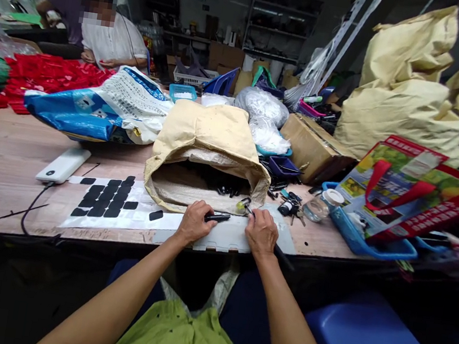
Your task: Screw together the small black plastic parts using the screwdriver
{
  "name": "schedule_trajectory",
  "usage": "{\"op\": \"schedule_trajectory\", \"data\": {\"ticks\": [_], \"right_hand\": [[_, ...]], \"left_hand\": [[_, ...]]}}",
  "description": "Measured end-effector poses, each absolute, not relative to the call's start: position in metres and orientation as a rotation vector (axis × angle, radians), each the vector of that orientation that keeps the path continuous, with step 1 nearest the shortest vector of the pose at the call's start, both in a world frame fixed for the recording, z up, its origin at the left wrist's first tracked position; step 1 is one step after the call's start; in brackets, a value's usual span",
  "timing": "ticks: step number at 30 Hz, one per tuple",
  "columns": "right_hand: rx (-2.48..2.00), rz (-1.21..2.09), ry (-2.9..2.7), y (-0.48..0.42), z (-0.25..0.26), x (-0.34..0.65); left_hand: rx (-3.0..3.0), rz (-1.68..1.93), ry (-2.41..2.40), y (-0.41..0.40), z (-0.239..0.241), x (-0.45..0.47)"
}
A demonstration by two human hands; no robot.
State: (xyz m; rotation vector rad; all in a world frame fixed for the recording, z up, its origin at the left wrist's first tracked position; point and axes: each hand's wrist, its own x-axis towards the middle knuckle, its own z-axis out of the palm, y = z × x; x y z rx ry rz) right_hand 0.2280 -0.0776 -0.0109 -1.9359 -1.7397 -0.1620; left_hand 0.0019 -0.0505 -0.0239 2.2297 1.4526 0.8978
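Note:
My left hand (195, 223) is closed on a short black pen-like piece (218, 217), which lies level over a grey board (223, 242) at the table's front edge. My right hand (261, 233) grips a small hammer (244, 204) with a yellowish head; its dark handle comes out below the palm. Just beyond both hands, an open cream sack (214, 130) lies on its side with its mouth toward me. Small black pieces (229, 190) show inside the sack, whose depth is dark.
Left of the board is a white sheet with black stickers (108, 198), and a white power bank (63, 164) with a cable. To the right are keys (299, 217), a glass jar (317, 208) and a blue basket (357, 235) with a red bag (414, 192). Two people sit far left.

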Motion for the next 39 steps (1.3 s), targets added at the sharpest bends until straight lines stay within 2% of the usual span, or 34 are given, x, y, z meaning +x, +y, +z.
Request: {"op": "schedule_trajectory", "data": {"ticks": [6,11,20,33,39], "right_hand": [[-1.616,0.092,-1.704,-0.095,0.007,0.216],[-1.550,0.221,-1.723,-0.109,0.007,0.202],[-1.590,0.124,-1.810,-0.126,0.013,0.185],[-1.595,0.175,-1.914,-0.130,0.017,0.171],[-1.665,0.046,-1.755,-0.108,0.018,0.194]], "left_hand": [[2.205,0.849,1.433,-0.050,-0.018,0.001],[2.197,0.823,1.430,-0.051,-0.018,0.002],[2.178,0.827,1.424,-0.050,-0.019,0.001],[2.167,0.812,1.425,-0.051,-0.018,0.000],[2.151,0.823,1.412,-0.050,-0.019,0.000]]}}
